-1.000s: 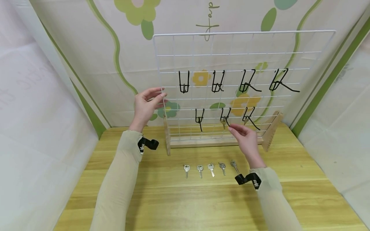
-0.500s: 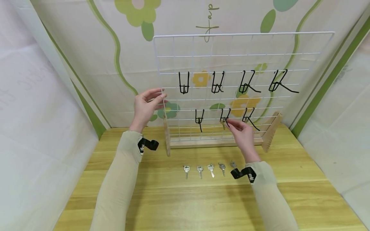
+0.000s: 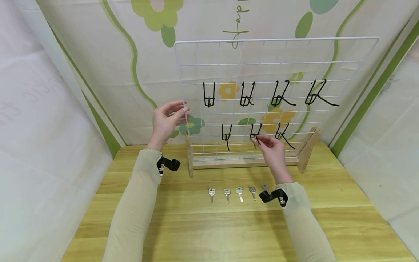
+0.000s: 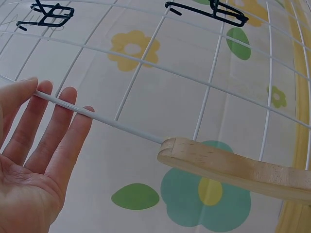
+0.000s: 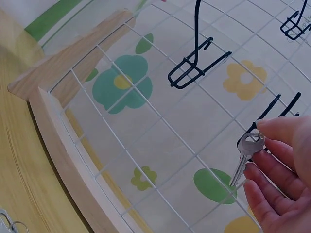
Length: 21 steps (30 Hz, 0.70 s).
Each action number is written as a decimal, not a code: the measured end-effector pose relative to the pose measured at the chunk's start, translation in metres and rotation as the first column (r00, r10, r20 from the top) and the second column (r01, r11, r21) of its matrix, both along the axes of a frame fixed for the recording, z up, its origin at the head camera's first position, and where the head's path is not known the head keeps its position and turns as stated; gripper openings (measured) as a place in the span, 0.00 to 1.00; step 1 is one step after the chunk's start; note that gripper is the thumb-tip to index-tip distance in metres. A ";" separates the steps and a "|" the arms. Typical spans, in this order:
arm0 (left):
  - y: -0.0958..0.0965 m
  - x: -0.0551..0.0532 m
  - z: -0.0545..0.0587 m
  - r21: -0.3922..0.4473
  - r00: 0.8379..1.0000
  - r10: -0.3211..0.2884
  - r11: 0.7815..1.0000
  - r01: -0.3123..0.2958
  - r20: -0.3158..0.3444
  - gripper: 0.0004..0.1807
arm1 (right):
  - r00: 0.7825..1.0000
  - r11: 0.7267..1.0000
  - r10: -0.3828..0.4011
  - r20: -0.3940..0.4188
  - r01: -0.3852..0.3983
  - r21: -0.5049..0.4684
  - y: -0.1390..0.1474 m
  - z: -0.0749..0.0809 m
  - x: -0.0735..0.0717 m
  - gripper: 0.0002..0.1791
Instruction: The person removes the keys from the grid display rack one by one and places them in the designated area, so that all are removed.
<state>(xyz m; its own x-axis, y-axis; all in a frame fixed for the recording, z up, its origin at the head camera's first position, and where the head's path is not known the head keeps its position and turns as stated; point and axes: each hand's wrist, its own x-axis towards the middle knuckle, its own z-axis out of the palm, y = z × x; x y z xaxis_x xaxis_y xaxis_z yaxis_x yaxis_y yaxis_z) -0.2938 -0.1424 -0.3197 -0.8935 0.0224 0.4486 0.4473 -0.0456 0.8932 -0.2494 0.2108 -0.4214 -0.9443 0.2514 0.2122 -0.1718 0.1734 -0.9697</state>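
My left hand (image 3: 165, 122) holds the left edge of a white wire grid panel (image 3: 276, 38), thumb on one side and fingers on the other; in the left wrist view the thumb (image 4: 19, 94) rests against the rod. My right hand (image 3: 273, 151) is at the middle black hook (image 3: 255, 129) of the lower row. Between its thumb and forefinger it pinches a silver key (image 5: 251, 145) by the top, close beside that hook, with the blade pointing down. Several more keys (image 3: 227, 194) lie in a row on the wooden table, one partly covered by the right wrist camera.
Black hooks (image 3: 246, 96) form an upper row and a shorter lower row, where the right hook bears another key (image 3: 279, 136). A wooden stand (image 3: 229, 162) with upright ends (image 3: 309, 149) supports the panel. Printed fabric (image 3: 98, 72) surrounds the wooden table (image 3: 212, 233).
My right hand has moved left and slightly up along the hook until its fingertips reach the key there. My left hand has stayed on the panel's edge.
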 end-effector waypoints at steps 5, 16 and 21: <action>0.000 0.000 0.000 0.003 1.000 0.000 1.000 0.000 0.003 0.12 | 1.000 1.000 0.009 -0.010 -0.009 -0.029 -0.002 0.002 0.000 0.18; 0.000 -0.002 -0.002 0.004 1.000 0.000 1.000 0.000 -0.005 0.12 | 1.000 0.995 0.009 -0.030 -0.012 -0.100 -0.004 0.002 0.000 0.11; 0.001 -0.002 -0.002 0.011 1.000 -0.005 1.000 0.005 -0.017 0.12 | 0.999 0.994 0.012 -0.051 -0.017 -0.106 -0.004 0.003 -0.001 0.12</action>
